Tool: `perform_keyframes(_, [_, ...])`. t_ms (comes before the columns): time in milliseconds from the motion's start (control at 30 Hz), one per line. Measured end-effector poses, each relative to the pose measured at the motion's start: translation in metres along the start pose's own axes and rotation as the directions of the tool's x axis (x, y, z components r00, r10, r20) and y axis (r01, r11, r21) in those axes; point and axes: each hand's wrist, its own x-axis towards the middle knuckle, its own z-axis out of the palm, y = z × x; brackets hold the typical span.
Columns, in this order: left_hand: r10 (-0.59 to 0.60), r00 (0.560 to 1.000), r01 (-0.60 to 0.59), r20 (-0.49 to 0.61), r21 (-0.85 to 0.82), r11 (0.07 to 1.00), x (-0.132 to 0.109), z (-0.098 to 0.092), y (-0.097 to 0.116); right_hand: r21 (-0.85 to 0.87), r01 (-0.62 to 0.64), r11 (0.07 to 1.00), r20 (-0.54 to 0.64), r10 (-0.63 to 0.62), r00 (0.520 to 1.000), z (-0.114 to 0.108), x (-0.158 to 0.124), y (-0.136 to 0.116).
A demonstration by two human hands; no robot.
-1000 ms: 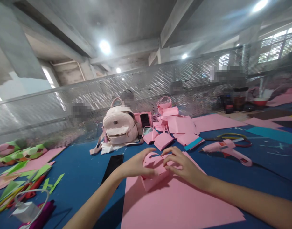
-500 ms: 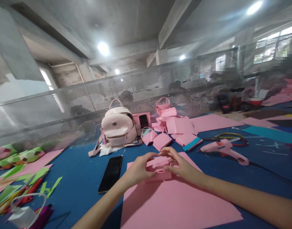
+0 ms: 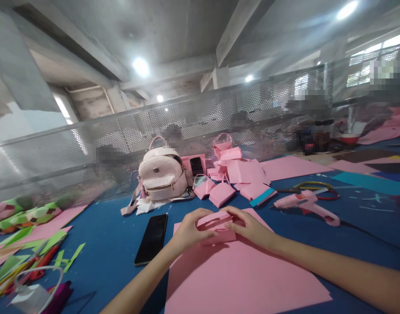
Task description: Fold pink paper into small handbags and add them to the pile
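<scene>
At the far left of the blue tabletop (image 3: 102, 261), a white plastic charging block (image 3: 30, 298) with a looped white cable lies near the lower edge of view. Next, a black rectangular smartphone (image 3: 150, 240) lies face up, its long axis leaning away to the right, just beside the left forearm. The left hand (image 3: 191, 226) is clamped on the left end of a small pink folded-paper box (image 3: 224, 237), which sits above the far part of a large flat pink paper sheet (image 3: 239, 279). The box's long axis runs left to right, with the right end slightly farther away; its upper side faces up toward the viewer. The near wall is plain and smooth, with folded strips and a dark slit along the top. Both ends and the far wall are hidden by the hands; whether the base contacts the sheet cannot be told. The right hand (image 3: 249, 226) is clamped on the right end, thumb on the upper near edge; its other fingertips are concealed. Farther right, a pink plastic glue gun (image 3: 307, 203) lies with its nozzle pointing left and its black cord cut off by the right edge.
</scene>
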Motion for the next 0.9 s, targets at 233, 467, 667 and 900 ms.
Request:
perform_keyframes(233, [-0.013, 1.000, 0.013, -0.001, -0.054, 0.998, 0.001, 0.000, -0.001, -0.042, -0.005, 0.999, 0.000, 0.005, 1.000, -0.001, -0.003, 0.003])
perform_keyframes(467, [-0.019, 0.999, 0.020, 0.036, -0.034, 0.999, -0.002, -0.004, -0.006, -0.024, -0.023, 0.999, 0.019, 0.023, 1.000, -0.006, 0.001, 0.007])
perform_keyframes(667, [0.004, 0.999, -0.002, 0.052, -0.029, 1.000, -0.003, -0.003, -0.010, 0.000, 0.067, 0.998, 0.074, -0.067, 0.995, -0.010, 0.003, 0.007])
perform_keyframes(900, [0.072, 0.996, -0.070, 0.051, -0.050, 0.996, -0.006, -0.002, -0.003, 0.054, 0.012, 0.998, 0.102, -0.017, 0.995, -0.008, 0.001, 0.008])
